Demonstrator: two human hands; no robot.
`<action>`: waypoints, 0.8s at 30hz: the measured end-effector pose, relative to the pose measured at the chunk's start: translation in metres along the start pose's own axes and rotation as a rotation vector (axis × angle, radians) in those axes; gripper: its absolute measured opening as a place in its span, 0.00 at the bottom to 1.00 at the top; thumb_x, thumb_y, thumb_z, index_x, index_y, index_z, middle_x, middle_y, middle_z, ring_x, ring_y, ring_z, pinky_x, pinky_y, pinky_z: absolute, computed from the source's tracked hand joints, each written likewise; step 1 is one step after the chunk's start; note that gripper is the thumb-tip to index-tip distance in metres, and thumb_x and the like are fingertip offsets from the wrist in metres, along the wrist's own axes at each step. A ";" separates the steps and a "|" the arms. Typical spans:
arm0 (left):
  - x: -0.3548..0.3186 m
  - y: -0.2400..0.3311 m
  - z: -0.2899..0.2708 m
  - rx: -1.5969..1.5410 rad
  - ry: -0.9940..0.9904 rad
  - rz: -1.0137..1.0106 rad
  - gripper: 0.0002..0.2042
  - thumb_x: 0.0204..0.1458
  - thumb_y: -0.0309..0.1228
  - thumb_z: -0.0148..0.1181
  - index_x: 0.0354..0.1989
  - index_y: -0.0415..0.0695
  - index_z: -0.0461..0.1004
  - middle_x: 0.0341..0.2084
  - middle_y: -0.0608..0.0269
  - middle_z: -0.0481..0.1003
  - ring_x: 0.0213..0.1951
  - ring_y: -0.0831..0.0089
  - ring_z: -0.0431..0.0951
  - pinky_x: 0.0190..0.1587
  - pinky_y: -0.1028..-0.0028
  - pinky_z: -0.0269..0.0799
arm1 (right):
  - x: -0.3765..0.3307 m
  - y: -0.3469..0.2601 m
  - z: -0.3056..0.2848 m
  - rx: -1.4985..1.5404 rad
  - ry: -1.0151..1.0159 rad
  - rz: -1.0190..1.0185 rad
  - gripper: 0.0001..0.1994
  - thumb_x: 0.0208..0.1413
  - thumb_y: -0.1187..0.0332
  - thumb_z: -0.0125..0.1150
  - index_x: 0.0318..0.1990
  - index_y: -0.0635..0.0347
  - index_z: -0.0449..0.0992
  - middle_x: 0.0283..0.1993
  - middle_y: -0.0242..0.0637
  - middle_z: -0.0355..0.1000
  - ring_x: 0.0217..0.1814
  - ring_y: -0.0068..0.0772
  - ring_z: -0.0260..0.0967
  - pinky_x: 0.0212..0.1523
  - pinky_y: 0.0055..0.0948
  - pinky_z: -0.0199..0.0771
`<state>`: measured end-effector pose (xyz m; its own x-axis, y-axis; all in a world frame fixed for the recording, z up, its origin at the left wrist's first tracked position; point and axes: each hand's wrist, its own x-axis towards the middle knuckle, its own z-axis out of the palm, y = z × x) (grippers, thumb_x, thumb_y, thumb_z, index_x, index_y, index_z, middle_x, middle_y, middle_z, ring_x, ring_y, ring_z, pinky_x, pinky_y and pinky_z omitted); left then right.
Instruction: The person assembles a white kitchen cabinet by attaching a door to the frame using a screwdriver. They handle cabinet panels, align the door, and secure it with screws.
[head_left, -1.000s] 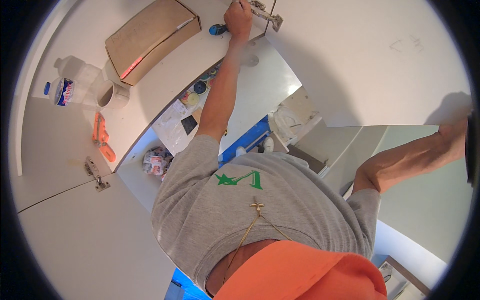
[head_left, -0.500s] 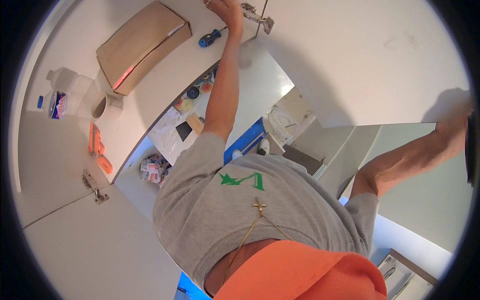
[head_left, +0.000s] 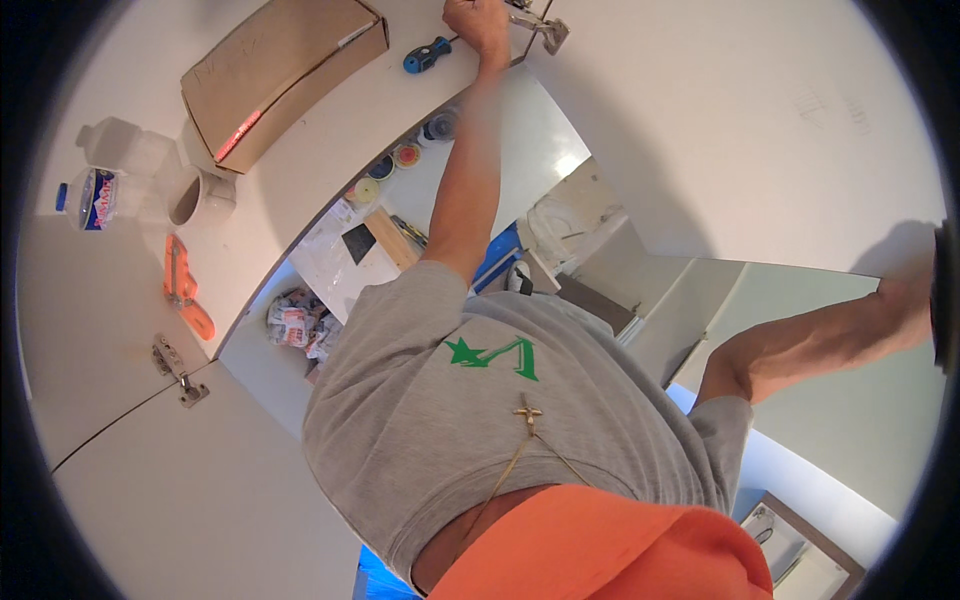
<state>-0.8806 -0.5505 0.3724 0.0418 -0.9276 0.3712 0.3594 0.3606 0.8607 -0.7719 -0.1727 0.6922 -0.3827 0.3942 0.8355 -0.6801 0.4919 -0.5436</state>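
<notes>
My left hand (head_left: 478,25) is at the top edge with its fingers curled, beside a metal hinge (head_left: 545,35). What its fingers pinch, if anything, is hidden. Close to its wrist a blue-and-black screwdriver (head_left: 428,55) lies on the white cabinet surface (head_left: 330,150), its shaft pointing toward the hand. The hinge joins that surface to a big white door panel (head_left: 720,130). At the far right my right hand (head_left: 906,285) meets the lower edge of the panel; its fingers are hidden by the panel and the dark picture rim.
On the white surface are a cardboard box (head_left: 280,80), a clear plastic bottle (head_left: 98,198), a mug (head_left: 206,197) and an orange tool (head_left: 183,285). A second hinge (head_left: 180,372) joins another white panel (head_left: 190,480). Below lie round cans or rolls (head_left: 406,156) and crumpled packaging (head_left: 295,322).
The whole view has shifted a little. My left hand's fingers, stretched toward the left before, are now curled in near the hinge. My right hand stays at the panel's edge.
</notes>
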 end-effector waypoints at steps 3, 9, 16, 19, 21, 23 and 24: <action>-0.002 -0.009 0.005 0.012 0.031 -0.052 0.18 0.63 0.35 0.47 0.26 0.33 0.72 0.18 0.50 0.72 0.22 0.63 0.68 0.30 0.62 0.66 | -0.002 -0.005 0.003 -0.001 0.005 0.003 0.39 0.54 0.41 0.59 0.64 0.64 0.64 0.61 0.57 0.64 0.61 0.56 0.64 0.53 0.62 0.68; -0.008 -0.003 0.012 -0.070 0.068 -0.093 0.18 0.62 0.35 0.47 0.26 0.33 0.72 0.17 0.50 0.71 0.21 0.61 0.67 0.29 0.62 0.66 | -0.009 -0.018 0.004 -0.012 0.031 0.007 0.38 0.53 0.44 0.61 0.63 0.65 0.66 0.58 0.55 0.67 0.57 0.53 0.67 0.50 0.57 0.71; -0.002 0.000 0.019 -0.007 0.074 -0.142 0.18 0.61 0.35 0.46 0.27 0.33 0.75 0.22 0.42 0.74 0.24 0.50 0.72 0.33 0.56 0.67 | -0.023 -0.036 0.003 -0.051 0.061 0.009 0.36 0.51 0.47 0.63 0.61 0.65 0.68 0.55 0.53 0.70 0.53 0.50 0.70 0.47 0.52 0.74; 0.001 0.001 0.018 0.040 0.047 -0.119 0.18 0.61 0.36 0.47 0.28 0.33 0.76 0.23 0.40 0.75 0.25 0.47 0.73 0.33 0.55 0.67 | -0.029 -0.044 0.000 -0.074 0.074 0.010 0.35 0.51 0.48 0.64 0.60 0.66 0.69 0.54 0.53 0.72 0.51 0.49 0.71 0.46 0.50 0.75; 0.001 0.004 0.017 0.020 0.044 -0.156 0.18 0.61 0.36 0.47 0.29 0.32 0.76 0.23 0.40 0.75 0.25 0.46 0.73 0.33 0.54 0.67 | -0.034 -0.051 -0.002 -0.090 0.085 0.016 0.35 0.51 0.49 0.64 0.59 0.66 0.70 0.53 0.52 0.73 0.50 0.48 0.72 0.45 0.49 0.76; 0.001 0.007 0.016 -0.010 0.012 -0.188 0.18 0.61 0.36 0.47 0.31 0.32 0.76 0.23 0.40 0.75 0.26 0.45 0.73 0.33 0.54 0.67 | -0.039 -0.058 -0.001 -0.109 0.098 0.023 0.34 0.50 0.50 0.65 0.59 0.66 0.70 0.52 0.51 0.74 0.49 0.47 0.73 0.44 0.47 0.77; 0.000 0.008 0.016 -0.024 -0.020 -0.207 0.18 0.62 0.36 0.46 0.31 0.32 0.76 0.24 0.40 0.76 0.26 0.45 0.73 0.34 0.54 0.67 | -0.041 -0.062 0.000 -0.134 0.102 0.032 0.34 0.50 0.50 0.65 0.59 0.66 0.71 0.51 0.51 0.74 0.48 0.46 0.74 0.44 0.46 0.77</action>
<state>-0.8923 -0.5462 0.3849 -0.0539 -0.9795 0.1943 0.3808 0.1598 0.9108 -0.7142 -0.2197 0.6913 -0.3322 0.4848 0.8091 -0.5769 0.5742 -0.5809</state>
